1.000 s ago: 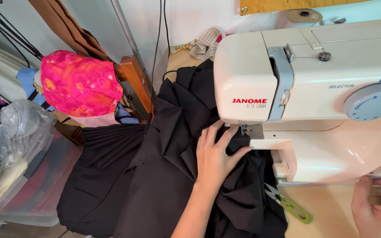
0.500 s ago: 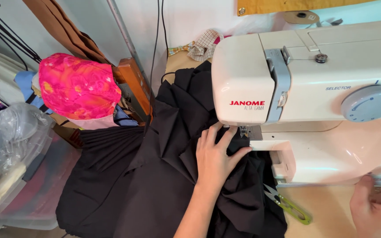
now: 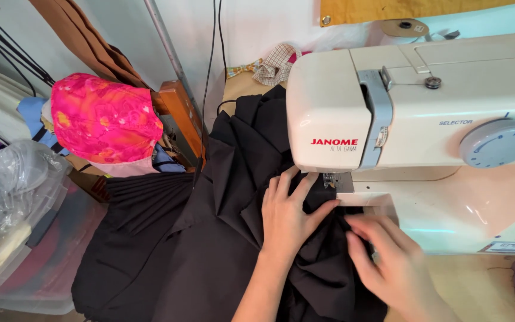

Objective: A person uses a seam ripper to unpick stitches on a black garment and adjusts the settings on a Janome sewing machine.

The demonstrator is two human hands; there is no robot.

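Mostly hidden: the needle area under the head of the cream plastic sewing machine (image 3: 424, 119)
Left hand (image 3: 287, 217): flat, fingers spread, pressing the crumpled black fabric (image 3: 210, 238) just beside the presser foot
Right hand (image 3: 388, 265): fingers bent onto the fabric (grip unclear)
Fabric: draped off the counter's left edge, cut off below
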